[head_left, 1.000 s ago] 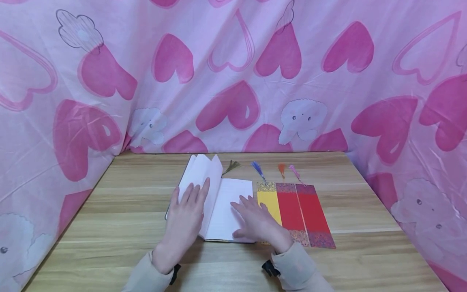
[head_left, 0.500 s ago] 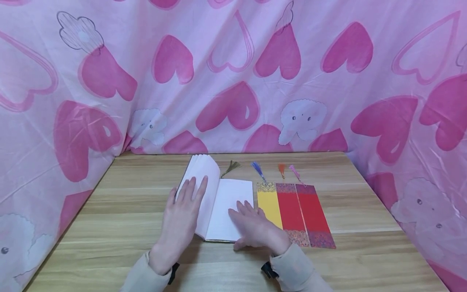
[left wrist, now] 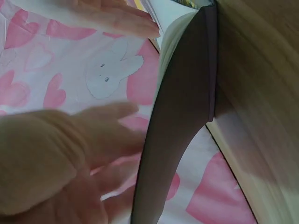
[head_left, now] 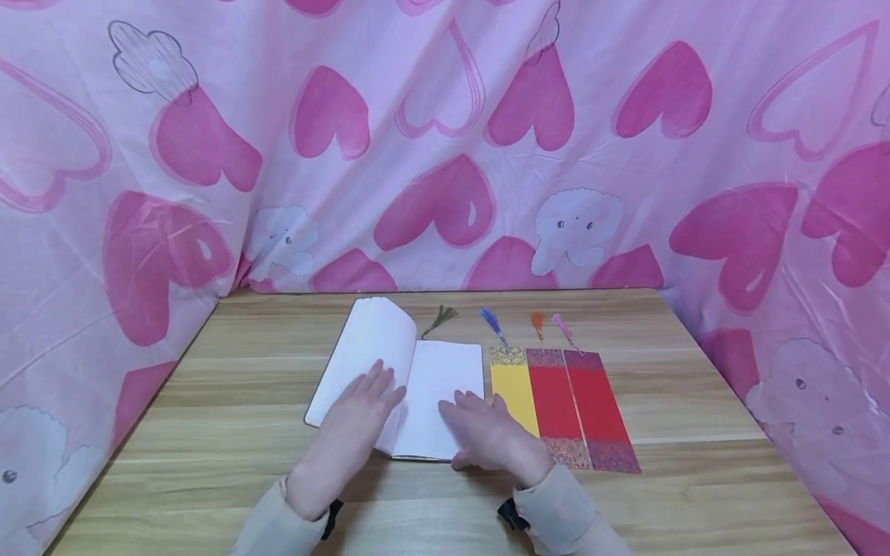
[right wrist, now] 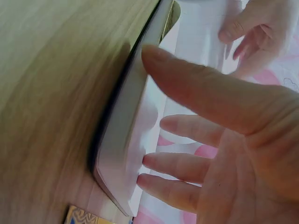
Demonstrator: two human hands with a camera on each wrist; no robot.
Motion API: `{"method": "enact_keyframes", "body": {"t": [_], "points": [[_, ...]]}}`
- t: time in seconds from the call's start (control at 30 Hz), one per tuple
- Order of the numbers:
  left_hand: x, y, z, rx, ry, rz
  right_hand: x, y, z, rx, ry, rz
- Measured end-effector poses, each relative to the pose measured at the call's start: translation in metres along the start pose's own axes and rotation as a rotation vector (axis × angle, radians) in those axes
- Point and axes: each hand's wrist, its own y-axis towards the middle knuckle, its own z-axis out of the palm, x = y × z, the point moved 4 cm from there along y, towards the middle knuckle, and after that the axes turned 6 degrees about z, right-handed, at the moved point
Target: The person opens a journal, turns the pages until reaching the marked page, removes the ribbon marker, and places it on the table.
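An open notebook (head_left: pixel 445 401) with white pages lies on the table, its left cover and pages tilted up off the wood. My left hand (head_left: pixel 358 413) rests with extended fingers on the left page near the spine. Over the right page, my right hand (head_left: pixel 494 432) spreads its fingers; in the right wrist view the fingertips meet the page and the thumb (right wrist: pixel 187 81) lies by the page edge. An olive tassel (head_left: pixel 440 319) pokes out past the notebook's far edge; what it hangs from is hidden. The dark cover (left wrist: pixel 187 84) shows from beneath in the left wrist view.
Right of the notebook lie a yellow bookmark (head_left: pixel 513 394) and two red bookmarks, the middle one (head_left: pixel 554 401) and the outer one (head_left: pixel 602 401). Blue (head_left: pixel 492 324), orange (head_left: pixel 537 324) and pink tassels (head_left: pixel 563 328) extend beyond them. A pink heart-patterned curtain (head_left: pixel 445 154) surrounds the wooden table (head_left: pixel 695 432).
The left cover and pages have swung lower to the left. My left hand has slid toward the spine and nearer me. My right hand has drawn slightly back toward the page's near right corner.
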Motion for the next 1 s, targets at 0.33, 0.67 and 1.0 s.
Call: {"method": "enact_keyframes", "body": {"t": [0.33, 0.67, 1.0], "points": [[-0.006, -0.005, 0.011, 0.009, -0.027, 0.026, -0.001, -0.006, -0.006, -0.013, -0.036, -0.064], [-0.01, -0.004, 0.015, 0.12, -0.002, -0.04, 0.001, -0.004, -0.014, -0.086, 0.007, -0.283], [-0.013, -0.005, 0.015, 0.107, 0.009, -0.023, 0.001, -0.004, -0.012, -0.077, 0.01, -0.21]]}}
